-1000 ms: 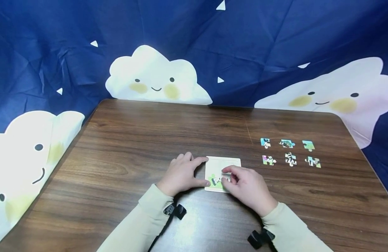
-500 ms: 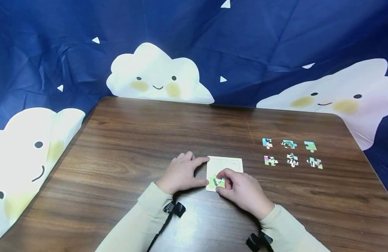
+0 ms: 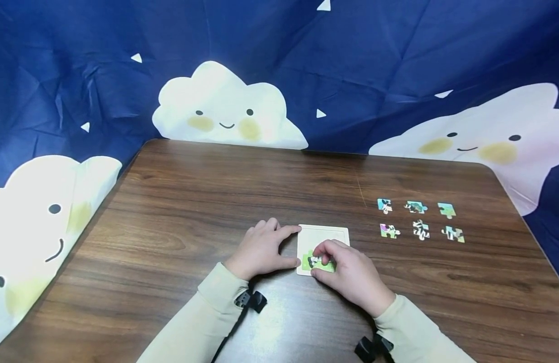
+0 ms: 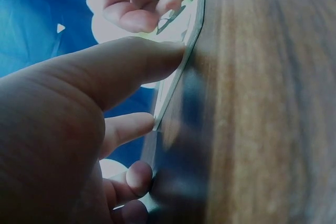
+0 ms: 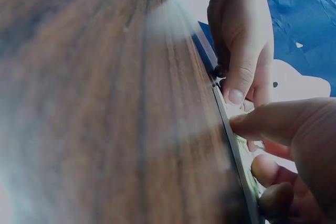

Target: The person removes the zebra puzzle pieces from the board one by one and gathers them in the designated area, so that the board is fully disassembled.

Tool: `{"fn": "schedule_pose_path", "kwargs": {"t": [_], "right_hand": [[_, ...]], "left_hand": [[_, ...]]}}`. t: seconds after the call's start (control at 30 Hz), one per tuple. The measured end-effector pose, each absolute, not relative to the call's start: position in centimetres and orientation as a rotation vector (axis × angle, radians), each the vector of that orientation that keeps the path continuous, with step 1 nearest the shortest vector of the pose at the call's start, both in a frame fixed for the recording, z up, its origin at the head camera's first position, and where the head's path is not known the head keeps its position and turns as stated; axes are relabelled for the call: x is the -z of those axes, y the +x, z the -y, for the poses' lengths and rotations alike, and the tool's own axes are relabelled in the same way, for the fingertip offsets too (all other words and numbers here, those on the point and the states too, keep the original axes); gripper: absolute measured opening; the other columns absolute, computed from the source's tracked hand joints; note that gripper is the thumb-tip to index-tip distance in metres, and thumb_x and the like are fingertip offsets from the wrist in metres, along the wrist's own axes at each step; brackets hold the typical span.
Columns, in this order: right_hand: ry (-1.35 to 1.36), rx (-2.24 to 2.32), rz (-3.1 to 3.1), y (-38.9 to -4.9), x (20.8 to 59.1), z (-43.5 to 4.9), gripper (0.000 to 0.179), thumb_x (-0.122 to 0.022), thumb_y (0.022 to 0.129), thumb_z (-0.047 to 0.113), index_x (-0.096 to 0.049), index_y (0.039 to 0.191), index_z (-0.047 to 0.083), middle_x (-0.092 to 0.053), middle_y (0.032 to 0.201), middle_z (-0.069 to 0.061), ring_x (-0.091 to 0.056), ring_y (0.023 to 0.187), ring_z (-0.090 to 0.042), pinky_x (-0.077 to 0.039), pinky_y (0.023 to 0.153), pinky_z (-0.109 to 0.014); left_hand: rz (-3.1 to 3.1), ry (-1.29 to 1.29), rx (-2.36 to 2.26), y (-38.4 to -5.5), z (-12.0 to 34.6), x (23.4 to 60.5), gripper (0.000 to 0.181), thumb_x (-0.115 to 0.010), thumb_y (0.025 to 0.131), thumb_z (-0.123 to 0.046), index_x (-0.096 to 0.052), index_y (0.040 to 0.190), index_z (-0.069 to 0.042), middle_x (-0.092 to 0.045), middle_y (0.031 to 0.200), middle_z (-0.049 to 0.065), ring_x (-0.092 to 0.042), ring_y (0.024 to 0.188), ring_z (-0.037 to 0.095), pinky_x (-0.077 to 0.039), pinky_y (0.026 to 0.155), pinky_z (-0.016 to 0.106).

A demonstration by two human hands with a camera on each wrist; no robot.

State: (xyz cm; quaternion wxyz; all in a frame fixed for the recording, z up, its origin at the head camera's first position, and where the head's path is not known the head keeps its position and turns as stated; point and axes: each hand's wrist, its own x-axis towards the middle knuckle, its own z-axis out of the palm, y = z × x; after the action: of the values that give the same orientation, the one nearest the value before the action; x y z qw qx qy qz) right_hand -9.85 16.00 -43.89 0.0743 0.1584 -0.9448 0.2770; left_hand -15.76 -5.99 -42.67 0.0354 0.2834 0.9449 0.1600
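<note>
A small pale square puzzle tray [image 3: 322, 234] lies on the table near its front. Green puzzle pieces [image 3: 306, 261] with black-and-white print sit along its lower part. My left hand [image 3: 263, 250] steadies the tray's left edge with thumb and index finger spread straight, one at each corner. My right hand [image 3: 352, 269] bends over the lower part of the tray, its thumb at the near rim and index finger just above the pieces. Between them the fingers pinch a puzzle piece [image 3: 326, 267], partly hidden under the hand. In the left wrist view, the right fingertips [image 4: 142, 20] crowd over the tray.
Several loose puzzle pieces lie in two rows to the right of the tray, among them a green one [image 3: 447, 210] and a pink one [image 3: 389, 231]. The brown wooden table [image 3: 193, 191] ends at a blue cloth [image 3: 352, 60] with clouds.
My right hand has shifted left and slightly down over the tray, then stayed nearly in place while its fingers moved a little, showing more green beneath. The left hand holds its position.
</note>
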Motion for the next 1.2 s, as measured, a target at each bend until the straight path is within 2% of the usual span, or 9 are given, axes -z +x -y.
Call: {"fn": "schedule_pose_path", "kwargs": {"t": [0.27, 0.47, 0.8, 1.2], "right_hand": [[0.637, -0.774, 2.665, -9.75, 44.24, -16.2, 0.02, -0.075, 0.078, 0.011, -0.068, 0.094, 0.021, -0.063, 0.088, 0.013, -0.055, 0.072, -0.003, -0.047, 0.063, -0.027], [0.64, -0.863, 2.627, -9.91, 44.3, -16.31, 0.018, -0.075, 0.08, 0.007, -0.07, 0.088, 0.022, -0.064, 0.088, 0.015, -0.061, 0.077, -0.002, -0.05, 0.068, -0.028], [0.615, -0.812, 2.621, -9.99, 44.44, -16.16, 0.017, -0.075, 0.079, 0.007, -0.07, 0.086, 0.022, -0.054, 0.081, 0.016, -0.051, 0.067, -0.001, -0.043, 0.06, -0.022], [0.574, -0.781, 2.629, -9.99, 44.55, -16.14, 0.015, -0.074, 0.079, 0.008, -0.07, 0.087, 0.02, -0.052, 0.078, 0.015, -0.049, 0.065, -0.001, -0.041, 0.059, -0.022]], "left_hand": [[-2.902, 0.87, -0.481, -15.78, 6.02, 42.67, 0.075, -0.075, 0.078, -0.059, -0.054, 0.145, -0.032, -0.046, 0.091, -0.003, -0.04, 0.078, 0.017, -0.034, 0.068, 0.032], [-2.902, 0.862, -0.459, -15.81, 5.97, 42.65, 0.075, -0.074, 0.078, -0.061, -0.053, 0.145, -0.033, -0.046, 0.091, -0.003, -0.04, 0.078, 0.017, -0.034, 0.068, 0.032], [-2.892, 0.859, -0.467, -15.76, 6.04, 42.37, 0.075, -0.075, 0.078, -0.059, -0.054, 0.145, -0.031, -0.046, 0.09, -0.002, -0.04, 0.079, 0.017, -0.035, 0.069, 0.032], [-2.895, 0.856, -0.456, -15.76, 6.01, 42.64, 0.075, -0.074, 0.078, -0.06, -0.053, 0.145, -0.033, -0.046, 0.09, -0.003, -0.04, 0.079, 0.017, -0.035, 0.069, 0.032]]}}
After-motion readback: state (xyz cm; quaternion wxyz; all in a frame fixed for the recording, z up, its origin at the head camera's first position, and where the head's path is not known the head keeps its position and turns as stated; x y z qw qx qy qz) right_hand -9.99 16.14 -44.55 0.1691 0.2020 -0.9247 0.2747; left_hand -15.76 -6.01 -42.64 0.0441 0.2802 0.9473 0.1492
